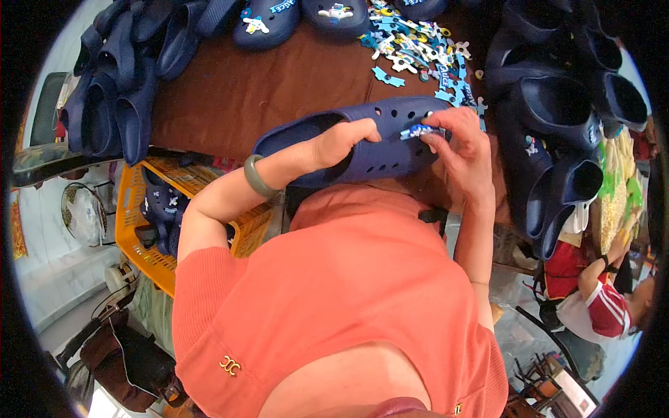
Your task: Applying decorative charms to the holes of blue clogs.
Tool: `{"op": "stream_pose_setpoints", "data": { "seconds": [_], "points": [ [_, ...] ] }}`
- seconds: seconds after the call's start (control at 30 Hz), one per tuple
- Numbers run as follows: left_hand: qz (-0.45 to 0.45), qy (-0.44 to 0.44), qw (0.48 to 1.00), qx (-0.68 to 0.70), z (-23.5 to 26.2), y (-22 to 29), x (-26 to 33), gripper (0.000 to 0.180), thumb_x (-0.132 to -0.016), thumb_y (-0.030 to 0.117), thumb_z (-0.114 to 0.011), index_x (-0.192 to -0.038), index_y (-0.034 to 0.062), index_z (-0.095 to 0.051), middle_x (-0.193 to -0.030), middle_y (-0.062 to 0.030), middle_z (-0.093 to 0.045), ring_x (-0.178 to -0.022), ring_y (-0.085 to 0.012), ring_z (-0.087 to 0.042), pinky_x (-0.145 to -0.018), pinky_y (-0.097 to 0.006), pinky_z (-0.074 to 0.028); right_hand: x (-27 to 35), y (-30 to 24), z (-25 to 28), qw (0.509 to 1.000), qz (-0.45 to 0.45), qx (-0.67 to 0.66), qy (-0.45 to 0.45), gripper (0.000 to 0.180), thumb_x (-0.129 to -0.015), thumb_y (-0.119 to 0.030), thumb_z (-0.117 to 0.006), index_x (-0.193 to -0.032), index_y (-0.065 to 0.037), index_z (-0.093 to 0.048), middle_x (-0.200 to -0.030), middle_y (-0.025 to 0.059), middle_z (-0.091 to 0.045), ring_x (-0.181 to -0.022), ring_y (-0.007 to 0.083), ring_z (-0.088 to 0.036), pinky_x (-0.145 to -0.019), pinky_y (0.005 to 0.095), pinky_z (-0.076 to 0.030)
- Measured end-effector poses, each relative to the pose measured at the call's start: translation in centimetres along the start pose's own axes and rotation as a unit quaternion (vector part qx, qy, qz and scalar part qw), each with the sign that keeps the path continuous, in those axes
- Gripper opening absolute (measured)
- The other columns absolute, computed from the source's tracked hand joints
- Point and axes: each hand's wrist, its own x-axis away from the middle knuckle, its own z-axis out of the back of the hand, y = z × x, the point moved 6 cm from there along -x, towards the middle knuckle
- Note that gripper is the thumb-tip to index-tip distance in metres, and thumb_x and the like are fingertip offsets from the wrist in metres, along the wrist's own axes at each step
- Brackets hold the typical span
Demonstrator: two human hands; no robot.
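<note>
A navy clog with round vent holes lies sideways at the table's near edge, toe to the right. My left hand is closed on the rim of its foot opening, thumb on the upper and the other fingers hidden inside. Over the toe part, my right hand pinches a small blue and white shoe charm between thumb and fingertips. I cannot tell whether the charm touches the clog. Beyond that hand lies a loose pile of charms in blue, white and yellow.
Navy clogs are heaped at the left, and more clogs at the right. Two decorated clogs stand at the far edge of the brown cloth. A yellow crate holds clogs at lower left. Another person is at far right.
</note>
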Motion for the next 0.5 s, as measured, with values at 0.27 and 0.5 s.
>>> {"op": "stream_pose_setpoints", "data": {
  "seconds": [0.27,0.5],
  "points": [
    [-0.054,-0.029,0.997,-0.049,0.2,-0.2,0.3,0.032,-0.083,0.015,-0.047,-0.111,0.0013,-0.056,-0.103,-0.0035,-0.061,-0.094,-0.0115,-0.056,-0.084,-0.027,-0.045,-2.6,-0.4,-2.5,0.995,-0.003,0.039,-0.089,0.015,-0.077,-0.009,-0.07,-0.091,-0.011,-0.067,-0.092,0.0037,-0.063,-0.092,0.0217,-0.055,-0.09,0.0369,-0.033],
    [-0.077,-0.008,0.995,-0.068,0.0,0.5,0.4,0.019,-0.084,0.017,-0.048,-0.094,0.0026,-0.057,-0.089,0.0001,-0.057,-0.084,-0.0098,-0.051,-0.076,-0.027,-0.043,-1.4,-1.1,-2.5,0.997,0.036,0.047,-0.045,0.021,-0.076,-0.007,-0.071,-0.097,-0.005,-0.065,-0.09,0.0113,-0.06,-0.079,0.0281,-0.06,-0.067,0.0351,-0.049]
  ]
}}
